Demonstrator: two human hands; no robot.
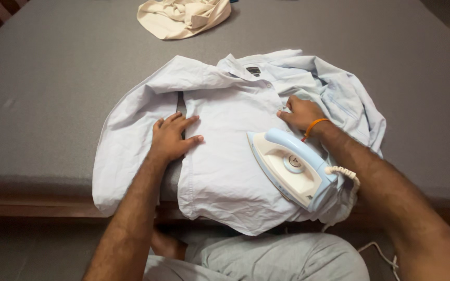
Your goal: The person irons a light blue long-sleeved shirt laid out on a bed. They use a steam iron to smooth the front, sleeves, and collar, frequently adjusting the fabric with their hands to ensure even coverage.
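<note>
Head view: small dark rectangular label [253, 70] sewn inside the collar of a pale blue shirt [225, 156], text too small to tell. Shirt is thin woven cotton, lightly creased, spread front-up on a grey felt-like bench [53, 78], hem hanging over the near edge. Left hand [172, 136] lies flat on the shirt front, fingers spread, gripping nothing. Right hand [300, 112], orange thread band [314, 125] on the wrist, presses the cloth near the collar placket, fingers curled down, pinch unclear. Hands well apart. Iron [292, 166] rests on its side on the shirt between them, smooth plastic, light blue handle, white body, coiled white cord [342, 171]. Crumpled cream cloth [183, 16] at the far edge of the bench.
</note>
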